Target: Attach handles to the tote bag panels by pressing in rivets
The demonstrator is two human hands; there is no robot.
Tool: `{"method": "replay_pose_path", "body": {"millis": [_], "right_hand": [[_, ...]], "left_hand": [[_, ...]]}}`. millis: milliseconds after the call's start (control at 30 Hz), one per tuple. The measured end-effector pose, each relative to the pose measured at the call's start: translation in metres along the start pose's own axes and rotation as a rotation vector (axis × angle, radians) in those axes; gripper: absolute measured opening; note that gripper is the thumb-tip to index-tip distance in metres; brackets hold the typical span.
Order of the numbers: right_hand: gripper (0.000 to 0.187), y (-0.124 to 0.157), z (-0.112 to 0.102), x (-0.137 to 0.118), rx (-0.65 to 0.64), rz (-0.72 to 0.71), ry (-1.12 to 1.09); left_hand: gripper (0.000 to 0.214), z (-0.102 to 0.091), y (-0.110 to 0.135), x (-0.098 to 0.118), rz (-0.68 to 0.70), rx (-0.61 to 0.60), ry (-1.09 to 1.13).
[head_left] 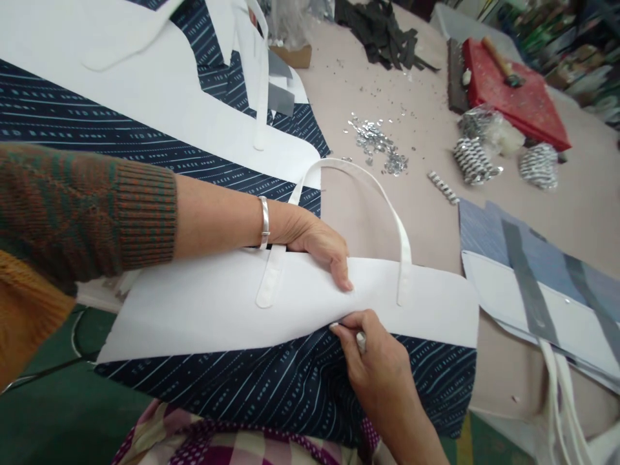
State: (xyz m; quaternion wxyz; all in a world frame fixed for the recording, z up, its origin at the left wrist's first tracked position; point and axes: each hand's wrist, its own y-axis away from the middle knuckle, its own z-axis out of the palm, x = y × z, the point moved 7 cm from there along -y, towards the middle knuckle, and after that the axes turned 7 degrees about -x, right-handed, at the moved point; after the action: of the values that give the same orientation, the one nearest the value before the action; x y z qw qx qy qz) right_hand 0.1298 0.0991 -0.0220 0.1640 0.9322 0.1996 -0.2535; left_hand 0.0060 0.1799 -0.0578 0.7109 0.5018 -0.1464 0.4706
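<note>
A white bag panel (194, 310) with a navy printed lining (232, 381) lies across the near table edge, the lining hanging toward my lap. A white strap handle (401, 239) arches from its upper edge. My left hand (322, 248) grips that upper edge between the strap ends, thumb on the white face and fingers hidden behind. Just below, my right hand (378, 355) pinches the lining where it meets the white, bunching the fabric into folds. A small whitish piece (361, 341) shows among the right fingers; its kind is unclear.
More navy and white panels (145, 110) lie at left. Small shiny metal pieces (380, 142) are scattered on the table (358, 219). Farther right are silvery bundles (472, 161), a red block (518, 90) bearing a hammer (501, 61), and stacked blue-and-white panels (489, 278).
</note>
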Motion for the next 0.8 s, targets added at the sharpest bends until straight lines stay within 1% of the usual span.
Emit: {"method": "replay_pose_path", "body": {"millis": [67,133,267,333,533,700,800], "right_hand": [[0.006,0.001,0.0,0.001,-0.01,-0.016,-0.054],[0.004,0.003,0.0,0.002,-0.019,-0.035,-0.089],[0.006,0.005,0.0,0.001,-0.05,-0.064,-0.111],[0.007,0.005,0.001,0.002,-0.063,-0.069,-0.124],[0.01,0.006,0.005,0.003,-0.08,-0.056,-0.107],[0.014,0.002,0.006,0.002,-0.062,-0.044,-0.071],[0.012,0.001,0.004,0.002,-0.054,-0.042,-0.086]], "left_hand": [[0.044,-0.001,0.005,0.0,-0.032,0.02,-0.017],[0.042,0.001,0.011,-0.001,-0.06,-0.001,-0.007],[0.037,0.014,0.017,-0.003,-0.091,-0.163,0.02],[0.037,0.017,0.017,-0.004,-0.099,-0.195,0.011],[0.024,0.017,0.012,-0.005,-0.088,-0.158,-0.016],[0.021,0.016,0.011,-0.006,-0.106,-0.143,0.01],[0.022,0.013,0.01,-0.007,-0.106,-0.136,0.047]]}}
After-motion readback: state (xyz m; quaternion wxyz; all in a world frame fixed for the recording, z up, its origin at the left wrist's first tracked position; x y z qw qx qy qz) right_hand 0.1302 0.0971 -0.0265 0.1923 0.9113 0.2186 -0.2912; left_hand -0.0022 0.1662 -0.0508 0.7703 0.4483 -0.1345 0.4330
